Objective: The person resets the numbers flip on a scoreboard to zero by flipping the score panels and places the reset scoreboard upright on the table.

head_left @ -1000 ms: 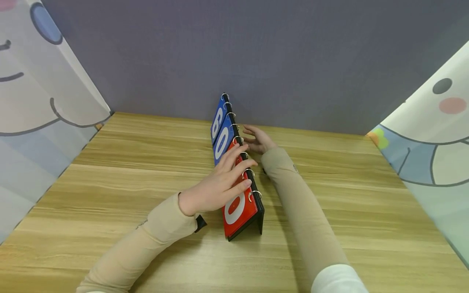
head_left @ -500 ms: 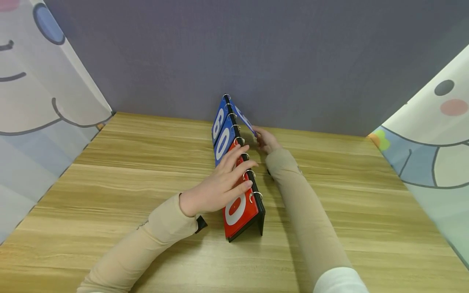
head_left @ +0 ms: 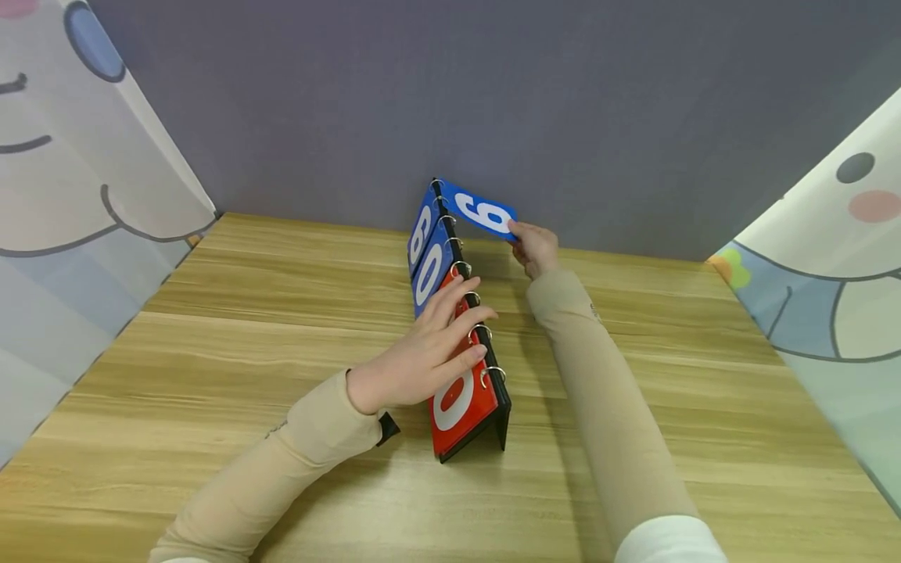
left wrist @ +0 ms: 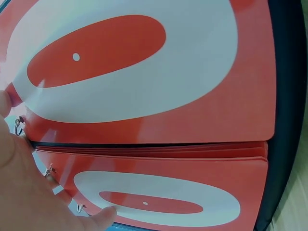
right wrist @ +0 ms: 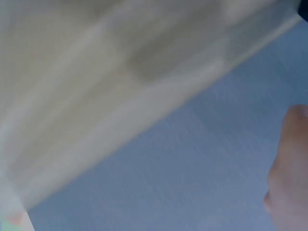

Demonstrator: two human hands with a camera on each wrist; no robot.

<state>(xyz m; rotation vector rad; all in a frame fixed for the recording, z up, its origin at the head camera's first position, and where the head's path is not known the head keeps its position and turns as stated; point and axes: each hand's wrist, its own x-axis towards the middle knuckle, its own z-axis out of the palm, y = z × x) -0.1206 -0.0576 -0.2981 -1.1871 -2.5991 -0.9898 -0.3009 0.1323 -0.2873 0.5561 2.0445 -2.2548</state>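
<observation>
A flip scoreboard (head_left: 450, 234) with a black tent-shaped stand and silver rings stands on the table, its long side running away from me. Its left face bears blue cards at the far end and red cards at the near end. My left hand (head_left: 422, 352) rests over the red cards, fingers spread across the top ridge; in the left wrist view the red zero cards (left wrist: 159, 197) lie beside its thumb. With thumb and fingers, my right hand (head_left: 536, 246) pinches the free edge of a blue number card (head_left: 481, 211), raised on the far right side and still on its rings.
The wood-grain table (head_left: 281, 274) meets a grey fabric panel (head_left: 450, 94) close behind the scoreboard's far end. Cartoon-printed panels flank it, one on the left (head_left: 70, 188) and one on the right (head_left: 845, 258).
My right hand has taken hold of a blue card on the scoreboard's right side and swung it up and outward to the right. The left hand stays in place.
</observation>
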